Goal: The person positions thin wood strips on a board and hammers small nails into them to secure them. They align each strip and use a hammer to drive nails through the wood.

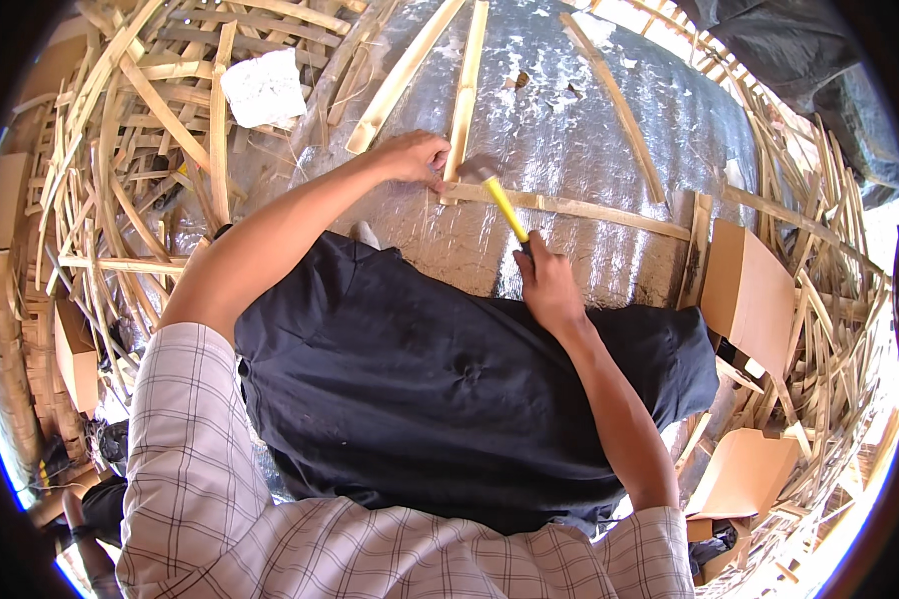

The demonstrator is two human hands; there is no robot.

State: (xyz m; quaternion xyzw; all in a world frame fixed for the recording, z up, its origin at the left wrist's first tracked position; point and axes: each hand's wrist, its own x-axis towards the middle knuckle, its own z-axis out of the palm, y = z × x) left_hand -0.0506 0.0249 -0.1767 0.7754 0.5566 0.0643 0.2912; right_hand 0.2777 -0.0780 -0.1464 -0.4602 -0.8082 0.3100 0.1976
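My right hand [552, 288] is closed round the black grip of a hammer [506, 210] with a yellow handle. The hammer's head is up at the left, close to the crossing of two bamboo strips and slightly blurred. Beside that crossing my left hand [417, 160] is closed, thumb and fingertips pinched together; what they hold is too small or hidden to tell. One bamboo strip [466, 85] runs away from me, and its near end meets a crosswise bamboo strip [589, 210]. Both lie on a shiny silver sheet [539, 110].
More bamboo strips [402, 80] lie on the sheet at the upper left and a slanting strip [619, 110] at the right. Black cloth [420, 389] covers my lap. Cardboard boxes [749, 295] stand at the right among piled strips [829, 379]. A white block [264, 88] sits upper left.
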